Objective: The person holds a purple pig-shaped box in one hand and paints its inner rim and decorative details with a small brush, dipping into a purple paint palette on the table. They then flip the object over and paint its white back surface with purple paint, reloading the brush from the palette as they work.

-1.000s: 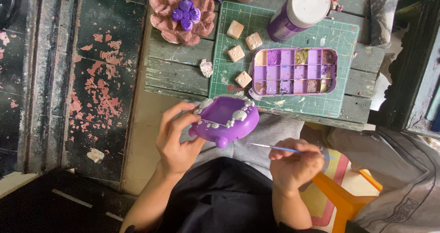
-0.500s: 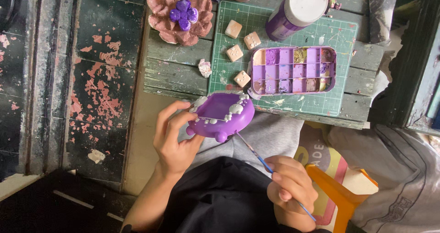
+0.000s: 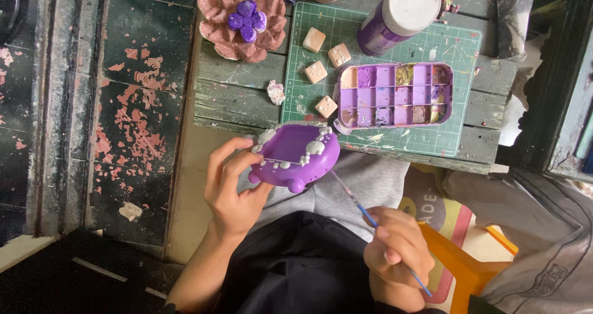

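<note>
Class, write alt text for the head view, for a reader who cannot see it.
A person's left hand holds a purple oval piece while the right hand touches a thin brush to its edge. Beyond, a purple paint palette lies on a green cutting mat.

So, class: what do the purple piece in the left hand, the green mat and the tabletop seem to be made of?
Purple piece: probably cast plaster or clay, painted; smooth satin purple with raised white blobs.
Green mat: likely rubbery plastic, matte, with a printed grid and paint smears.
Tabletop: wooden planks; grain and worn dark paint show.
</note>
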`<state>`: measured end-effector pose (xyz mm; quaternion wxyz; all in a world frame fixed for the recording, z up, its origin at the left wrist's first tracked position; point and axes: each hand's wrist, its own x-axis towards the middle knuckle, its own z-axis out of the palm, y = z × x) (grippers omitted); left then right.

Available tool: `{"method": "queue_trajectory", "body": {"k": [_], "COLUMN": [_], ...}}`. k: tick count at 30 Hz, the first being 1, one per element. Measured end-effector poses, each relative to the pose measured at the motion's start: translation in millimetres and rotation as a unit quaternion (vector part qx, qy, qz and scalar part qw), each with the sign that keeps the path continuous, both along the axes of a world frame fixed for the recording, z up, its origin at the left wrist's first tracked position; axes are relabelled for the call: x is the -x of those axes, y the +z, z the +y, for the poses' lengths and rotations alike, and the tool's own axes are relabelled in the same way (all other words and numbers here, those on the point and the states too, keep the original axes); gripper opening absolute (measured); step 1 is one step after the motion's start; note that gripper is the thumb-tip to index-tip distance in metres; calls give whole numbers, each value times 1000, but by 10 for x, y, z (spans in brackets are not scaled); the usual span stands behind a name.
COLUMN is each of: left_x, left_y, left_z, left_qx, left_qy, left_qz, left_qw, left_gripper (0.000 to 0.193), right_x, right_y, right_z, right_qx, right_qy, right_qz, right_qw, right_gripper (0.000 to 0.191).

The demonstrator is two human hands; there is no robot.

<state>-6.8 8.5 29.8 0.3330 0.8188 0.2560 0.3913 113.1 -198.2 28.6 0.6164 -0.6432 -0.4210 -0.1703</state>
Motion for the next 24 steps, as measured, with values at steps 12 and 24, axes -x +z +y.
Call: {"method": "queue_trajectory", "body": {"k": [12, 24], "left_x": [30, 33], "left_y": [-16, -52], "left_z": [-8, -7], "left_qx": [-1, -3], "left_qy": [5, -1], "left_qz": [4, -6], "left_qw": [1000, 1000], "left_gripper": [45, 46], "right_x": [46, 50], "right_y": [21, -24], "right_z": [-15, -19], "right_qx": [-14, -7], "right_qy": [6, 10], "right_qz": [22, 18], "right_qw": [1000, 1000], "right_gripper": [39, 42]}}
